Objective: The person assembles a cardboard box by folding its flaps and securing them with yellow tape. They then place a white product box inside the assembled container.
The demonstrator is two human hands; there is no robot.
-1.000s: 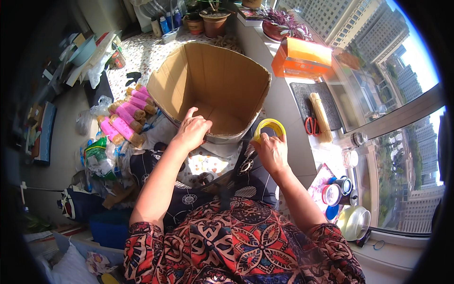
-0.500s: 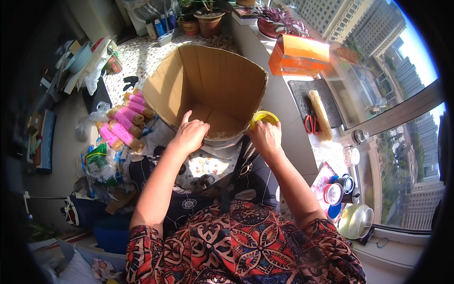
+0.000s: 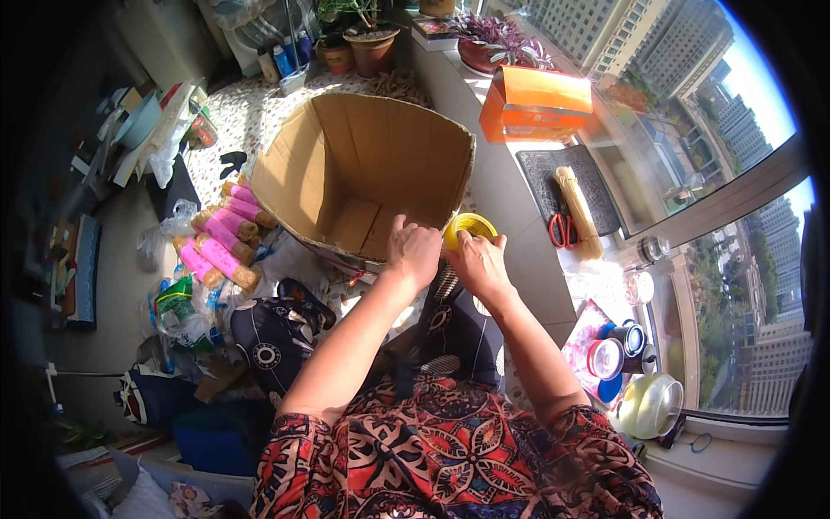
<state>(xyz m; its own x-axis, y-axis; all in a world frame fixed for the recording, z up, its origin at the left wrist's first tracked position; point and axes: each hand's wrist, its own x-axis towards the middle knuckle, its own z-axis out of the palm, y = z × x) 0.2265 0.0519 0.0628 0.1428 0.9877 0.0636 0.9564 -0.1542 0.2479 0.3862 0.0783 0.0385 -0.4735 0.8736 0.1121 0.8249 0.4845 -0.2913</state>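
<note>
A yellow roll of tape [image 3: 469,227] is being gripped by the right hand [image 3: 478,262], just beside the near edge of the big open cardboard box [image 3: 372,169]. That edge is being pressed by the left hand [image 3: 415,249], fingers curled over it. Pink rolls [image 3: 220,242] are lying left of the box.

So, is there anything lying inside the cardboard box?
No, the cardboard box shows only its bare bottom flaps.
</note>
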